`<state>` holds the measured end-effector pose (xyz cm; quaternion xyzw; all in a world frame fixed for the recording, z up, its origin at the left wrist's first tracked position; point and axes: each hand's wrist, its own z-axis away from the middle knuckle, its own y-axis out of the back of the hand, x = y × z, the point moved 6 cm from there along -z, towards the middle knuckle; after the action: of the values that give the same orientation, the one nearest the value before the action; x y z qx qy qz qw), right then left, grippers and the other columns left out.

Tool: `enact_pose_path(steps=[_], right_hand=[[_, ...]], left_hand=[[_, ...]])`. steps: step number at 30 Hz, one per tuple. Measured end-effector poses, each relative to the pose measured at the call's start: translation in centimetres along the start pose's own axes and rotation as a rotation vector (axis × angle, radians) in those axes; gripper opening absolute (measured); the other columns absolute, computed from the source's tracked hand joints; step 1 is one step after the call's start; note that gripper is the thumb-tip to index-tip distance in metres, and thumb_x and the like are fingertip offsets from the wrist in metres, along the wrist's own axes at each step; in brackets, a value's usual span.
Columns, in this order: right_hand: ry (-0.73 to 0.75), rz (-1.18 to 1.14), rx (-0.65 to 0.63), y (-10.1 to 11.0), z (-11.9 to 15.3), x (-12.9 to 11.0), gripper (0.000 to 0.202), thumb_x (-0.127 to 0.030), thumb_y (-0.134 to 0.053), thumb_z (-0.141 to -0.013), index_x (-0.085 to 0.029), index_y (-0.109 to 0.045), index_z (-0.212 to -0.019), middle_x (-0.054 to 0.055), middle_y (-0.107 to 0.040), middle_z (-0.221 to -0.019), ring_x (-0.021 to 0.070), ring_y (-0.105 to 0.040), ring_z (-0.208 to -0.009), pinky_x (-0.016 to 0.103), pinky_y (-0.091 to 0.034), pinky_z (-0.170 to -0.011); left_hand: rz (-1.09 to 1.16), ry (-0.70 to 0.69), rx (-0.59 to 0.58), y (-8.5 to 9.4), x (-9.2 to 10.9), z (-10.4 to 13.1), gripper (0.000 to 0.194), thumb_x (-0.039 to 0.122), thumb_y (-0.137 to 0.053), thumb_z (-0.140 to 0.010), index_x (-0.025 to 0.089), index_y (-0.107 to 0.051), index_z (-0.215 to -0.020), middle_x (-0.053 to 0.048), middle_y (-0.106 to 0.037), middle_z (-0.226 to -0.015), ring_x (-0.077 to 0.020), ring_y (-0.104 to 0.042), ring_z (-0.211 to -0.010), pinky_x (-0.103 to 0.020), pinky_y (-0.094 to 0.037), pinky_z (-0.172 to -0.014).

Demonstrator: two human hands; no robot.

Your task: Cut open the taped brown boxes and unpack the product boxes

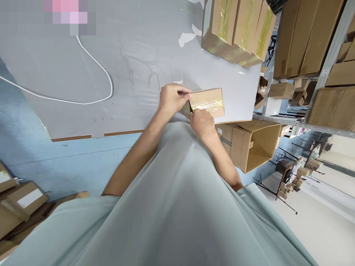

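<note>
A small brown cardboard box (pixel 210 96) with shiny yellowish tape lies at the near edge of the grey table, close to my body. My left hand (pixel 171 98) is at its left end, thumb and fingers pinched together at the box's corner. On the box's near side rests my right hand (pixel 203 122), its fingers curled closed. A thin dark object (pixel 190 106) shows between the two hands; its kind and what exactly each hand grips are too small to make out.
Taped boxes (pixel 234 27) stand at the table's back right. A white cable (pixel 111 83) curves across the grey table (pixel 83 66). Below the table's right edge is an open carton (pixel 259 147). Shelves with cartons (pixel 298 37) rise at the right; more boxes (pixel 31 199) lie lower left.
</note>
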<state>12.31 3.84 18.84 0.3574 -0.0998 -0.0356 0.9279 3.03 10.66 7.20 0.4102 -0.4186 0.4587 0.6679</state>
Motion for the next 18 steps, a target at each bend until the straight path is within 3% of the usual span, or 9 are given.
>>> enact_pose_path(steps=[13,18], right_hand=[[-0.011,-0.068,-0.014,0.3,0.7,1.1,0.038,-0.018,-0.047,-0.120,-0.010,-0.076,-0.144,0.025,-0.080,-0.146,0.0318,-0.077,-0.137,0.037,-0.061,-0.113],[0.022,-0.071,-0.027,0.1,0.5,1.5,0.038,-0.017,-0.048,-0.119,-0.012,-0.077,-0.143,0.024,-0.081,-0.145,0.0319,-0.078,-0.136,0.040,-0.063,-0.113]], left_hand=[[-0.033,-0.020,0.108,-0.7,0.5,0.9,0.016,0.024,-0.077,-0.095,0.031,-0.090,-0.101,-0.001,-0.088,-0.117,-0.0252,-0.083,-0.108,-0.037,-0.067,-0.107],[-0.003,0.000,0.108,-0.7,0.7,1.3,0.013,0.027,-0.079,-0.093,0.030,-0.090,-0.101,-0.004,-0.087,-0.115,-0.0287,-0.084,-0.110,-0.042,-0.067,-0.109]])
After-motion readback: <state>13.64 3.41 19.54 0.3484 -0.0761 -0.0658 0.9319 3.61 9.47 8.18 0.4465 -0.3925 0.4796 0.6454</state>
